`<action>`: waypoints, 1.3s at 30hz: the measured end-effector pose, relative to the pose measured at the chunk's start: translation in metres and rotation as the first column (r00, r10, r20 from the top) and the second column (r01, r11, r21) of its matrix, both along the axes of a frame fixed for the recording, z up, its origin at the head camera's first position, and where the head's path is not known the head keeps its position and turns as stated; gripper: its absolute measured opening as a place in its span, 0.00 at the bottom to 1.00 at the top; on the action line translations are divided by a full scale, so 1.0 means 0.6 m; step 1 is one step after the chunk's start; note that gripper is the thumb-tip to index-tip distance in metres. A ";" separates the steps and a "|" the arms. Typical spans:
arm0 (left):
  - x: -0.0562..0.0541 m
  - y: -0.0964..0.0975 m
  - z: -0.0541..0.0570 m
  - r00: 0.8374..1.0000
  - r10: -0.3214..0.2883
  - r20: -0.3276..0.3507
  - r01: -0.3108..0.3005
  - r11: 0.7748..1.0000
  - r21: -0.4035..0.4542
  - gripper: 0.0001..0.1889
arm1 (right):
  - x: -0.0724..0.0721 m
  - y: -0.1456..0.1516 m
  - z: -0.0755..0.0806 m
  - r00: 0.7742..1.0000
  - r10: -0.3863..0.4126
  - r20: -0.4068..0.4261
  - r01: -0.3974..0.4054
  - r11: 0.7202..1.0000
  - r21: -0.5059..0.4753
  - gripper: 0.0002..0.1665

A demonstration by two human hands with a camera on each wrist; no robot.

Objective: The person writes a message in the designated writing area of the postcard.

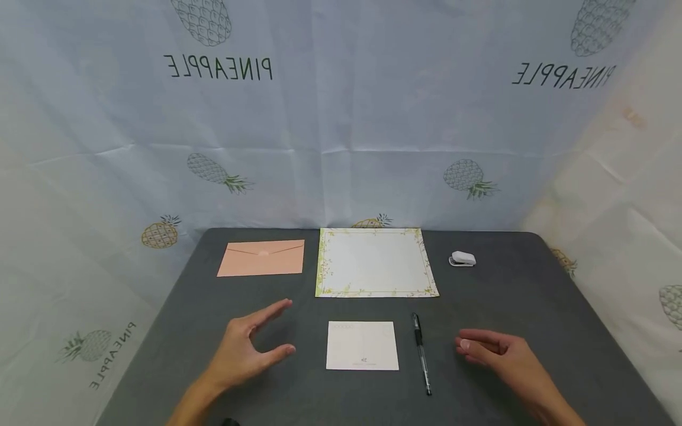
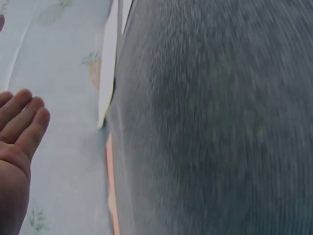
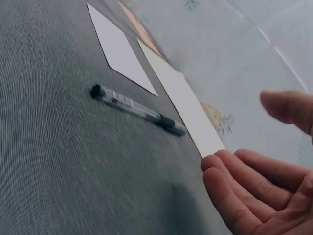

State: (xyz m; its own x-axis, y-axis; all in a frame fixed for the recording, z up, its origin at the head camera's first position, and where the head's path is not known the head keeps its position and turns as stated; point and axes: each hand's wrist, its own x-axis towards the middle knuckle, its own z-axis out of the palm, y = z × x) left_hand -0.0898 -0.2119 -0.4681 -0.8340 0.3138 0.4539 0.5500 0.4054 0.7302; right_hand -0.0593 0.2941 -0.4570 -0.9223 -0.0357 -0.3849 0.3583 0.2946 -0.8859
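My left hand point(image 1: 242, 349) hovers left of a small white card point(image 1: 362, 346), thumb and fingers spread apart with nothing between them. In the left wrist view its fingers point(image 2: 29, 122) are extended. On the other side, my right hand point(image 1: 506, 355) is held to the right of a black-capped clear pen point(image 1: 421, 354), its fingers loosely bent and holding nothing. The right wrist view shows the pen point(image 3: 139, 110) apart from the fingers point(image 3: 244, 186). Behind the card lies a larger white sheet point(image 1: 375, 263) with a floral border.
A pink envelope point(image 1: 261, 258) lies at the back left of the dark table point(image 1: 277, 408). At the back right sits a small white stapler point(image 1: 462, 259). A pineapple-printed cloth point(image 1: 341, 118) hangs behind the table. A small black object point(image 1: 230, 422) shows at the front edge.
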 end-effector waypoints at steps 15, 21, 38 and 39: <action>0.002 0.049 -0.021 0.981 -0.145 0.131 0.140 0.989 0.049 0.34 | -0.026 -0.059 -0.035 0.989 0.135 -0.062 -0.126 0.983 0.131 0.26; 0.006 0.064 -0.029 0.973 -0.159 0.165 0.157 0.987 0.021 0.31 | -0.026 -0.100 -0.035 0.978 0.141 -0.152 -0.085 0.941 0.326 0.20; 0.016 0.090 -0.028 0.951 -0.205 0.230 0.207 0.978 0.014 0.29 | -0.026 -0.152 -0.032 0.937 0.212 -0.277 0.017 0.764 0.645 0.08; 0.016 0.090 -0.028 0.950 -0.209 0.232 0.210 0.978 0.018 0.29 | -0.025 -0.150 -0.029 0.934 0.220 -0.280 0.007 0.774 0.633 0.08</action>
